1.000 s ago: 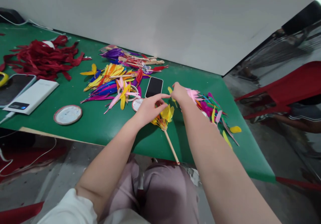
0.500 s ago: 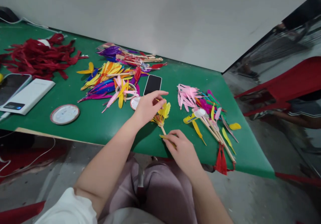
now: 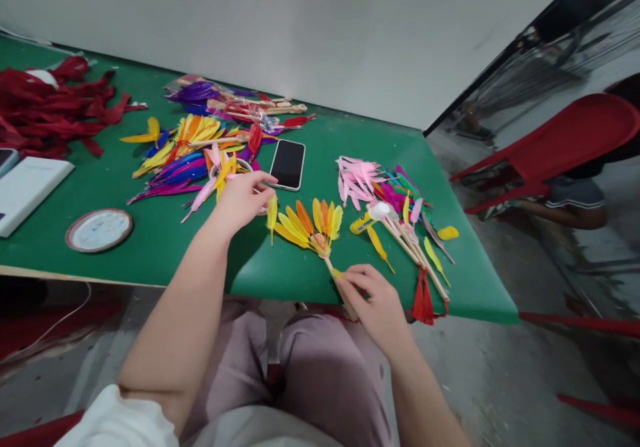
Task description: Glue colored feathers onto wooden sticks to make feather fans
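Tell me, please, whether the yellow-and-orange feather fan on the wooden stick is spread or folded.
Spread: its yellow and orange feathers splay outward from the top of the pale wooden stick.

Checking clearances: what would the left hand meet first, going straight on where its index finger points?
Probably the near end of the phone; how high the left hand sits is unclear.
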The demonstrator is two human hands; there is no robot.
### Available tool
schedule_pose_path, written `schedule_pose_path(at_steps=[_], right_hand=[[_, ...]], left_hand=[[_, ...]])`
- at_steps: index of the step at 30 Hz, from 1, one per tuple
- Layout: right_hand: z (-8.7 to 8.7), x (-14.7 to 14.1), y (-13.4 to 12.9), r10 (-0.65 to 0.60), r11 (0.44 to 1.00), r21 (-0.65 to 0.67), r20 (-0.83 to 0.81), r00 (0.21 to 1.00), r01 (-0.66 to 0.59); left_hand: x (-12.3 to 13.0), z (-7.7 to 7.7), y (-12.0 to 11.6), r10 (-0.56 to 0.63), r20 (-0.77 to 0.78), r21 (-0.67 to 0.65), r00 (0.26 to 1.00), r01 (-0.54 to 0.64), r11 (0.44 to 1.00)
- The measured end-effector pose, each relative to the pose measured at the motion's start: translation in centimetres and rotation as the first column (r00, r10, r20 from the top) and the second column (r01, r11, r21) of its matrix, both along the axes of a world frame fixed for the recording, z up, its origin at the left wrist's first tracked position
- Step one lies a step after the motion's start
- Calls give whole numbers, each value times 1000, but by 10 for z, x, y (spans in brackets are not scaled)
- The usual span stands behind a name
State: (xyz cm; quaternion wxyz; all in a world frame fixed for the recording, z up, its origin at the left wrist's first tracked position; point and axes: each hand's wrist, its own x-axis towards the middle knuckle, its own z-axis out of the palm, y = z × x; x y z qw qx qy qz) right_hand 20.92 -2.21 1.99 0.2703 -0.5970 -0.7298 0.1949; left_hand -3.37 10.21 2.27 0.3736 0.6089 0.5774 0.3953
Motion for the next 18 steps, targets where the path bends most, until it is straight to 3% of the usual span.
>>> schedule_pose_path(at_steps=[3,7,9,10,12,14,18], right_hand=[[7,4,18,-93,996,-29,-205,974,89],[9,-6,56,-135,989,-119,-424,896,92],[8,-15,75,-142,987,-140,-496,856,83],[8,-20,84,-106,992,-116,-530,842,52],[8,-30,96,-51,994,-107,-552,832,-10],[8,-37,103,-20,991,-122,-552,834,-57],[7,-43,110,-1,989,-123,-547,837,-79]], left_hand=[[-10,-1,-4,-32,-245,-21,969,27,999],[-12,8,-11,111,-483,110,869,-66,992],[-2,15,-14,165,-436,187,885,-90,978],[6,18,-16,135,-370,194,919,-66,979],[24,21,-18,-47,-178,145,983,73,987],[41,19,-17,-164,-81,103,983,171,980],[58,9,-9,-118,-17,108,993,119,987]])
